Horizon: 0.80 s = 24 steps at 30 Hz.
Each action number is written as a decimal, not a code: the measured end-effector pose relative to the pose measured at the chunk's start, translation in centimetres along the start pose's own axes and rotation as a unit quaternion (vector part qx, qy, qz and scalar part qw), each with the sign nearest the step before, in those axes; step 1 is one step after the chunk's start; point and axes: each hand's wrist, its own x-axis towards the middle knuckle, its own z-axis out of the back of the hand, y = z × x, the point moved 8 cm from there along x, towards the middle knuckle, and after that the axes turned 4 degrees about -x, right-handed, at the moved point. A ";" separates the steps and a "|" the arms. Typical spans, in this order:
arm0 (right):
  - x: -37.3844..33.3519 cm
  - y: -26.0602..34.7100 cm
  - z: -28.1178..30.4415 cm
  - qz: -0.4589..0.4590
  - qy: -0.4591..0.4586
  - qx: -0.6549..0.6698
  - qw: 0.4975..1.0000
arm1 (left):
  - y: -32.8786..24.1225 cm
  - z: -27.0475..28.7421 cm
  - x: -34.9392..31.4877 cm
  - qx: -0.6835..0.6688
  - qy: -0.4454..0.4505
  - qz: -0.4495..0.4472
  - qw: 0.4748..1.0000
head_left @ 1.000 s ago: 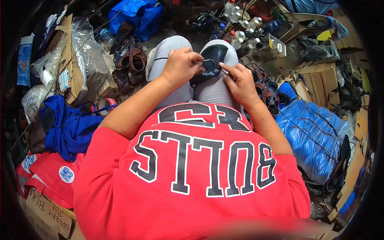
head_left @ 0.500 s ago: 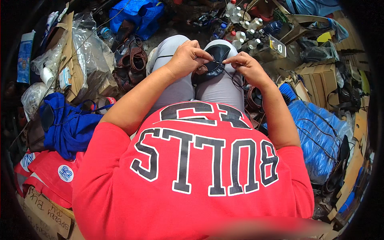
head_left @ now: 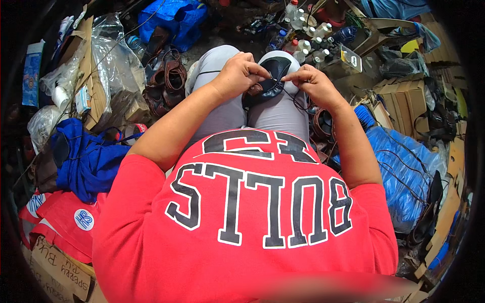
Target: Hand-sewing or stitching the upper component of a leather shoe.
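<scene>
A black leather shoe [head_left: 277, 90] rests between my knees, against my right thigh, with a brown piece [head_left: 255, 90] beside its left edge. Over it my two hands come close together, fingertips a small gap apart. My left hand [head_left: 239, 73] is closed in a pinch on a thin dark cord. My right hand [head_left: 314, 84] pinches the same cord from the other side. A loose loop of dark cord [head_left: 299, 102] hangs below my right hand. The cord's exact path between the fingertips is too small to follow.
Brown leather shoes [head_left: 171, 76] lie left of my knees. A blue bag [head_left: 174, 22] and several bottles [head_left: 305, 44] stand ahead. A blue cloth [head_left: 86, 161] is piled at left. Cardboard [head_left: 401, 103] and a blue plastic-wrapped bundle [head_left: 396, 174] crowd the right side.
</scene>
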 end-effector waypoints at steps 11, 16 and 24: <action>0.0 -0.5 -0.7 0.008 0.034 0.058 0.998 | -5.0 -0.7 1.5 0.184 0.074 -0.195 0.961; -0.9 -1.3 -1.3 -0.004 -0.011 0.131 0.991 | -2.5 -0.2 -0.5 0.081 0.036 -0.089 0.992; -0.9 -2.6 -2.9 -0.062 -0.012 0.311 0.948 | 2.5 -3.1 -0.1 -0.242 0.080 0.185 0.949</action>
